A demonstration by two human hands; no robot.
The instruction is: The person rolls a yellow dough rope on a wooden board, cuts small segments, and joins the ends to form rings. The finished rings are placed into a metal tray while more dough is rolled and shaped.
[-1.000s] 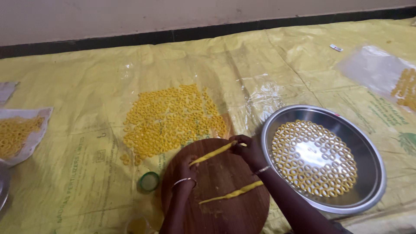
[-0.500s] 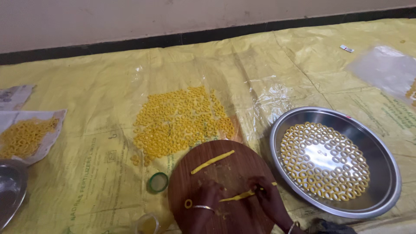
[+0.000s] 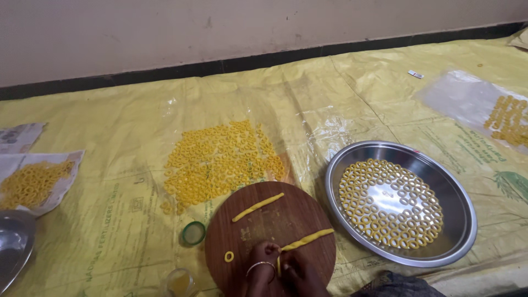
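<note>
A round wooden board lies on the yellow sheet at the bottom middle. On it are a thin yellow dough rope, a second dough rope and one small dough ring. My left hand, with a bangle at the wrist, and my right hand meet at the near end of the second rope, fingers pinched on the dough there. What the fingertips do with it is hidden.
A steel plate with several dough rings stands right of the board. Many rings lie on clear plastic behind it. A green ring cutter and a small cup sit left of the board. More rings lie on paper at left and on plastic at far right.
Both hands have drawn back from the far rope to the near edge of the board and now pinch the end of the near rope. A single ring lies on the board.
</note>
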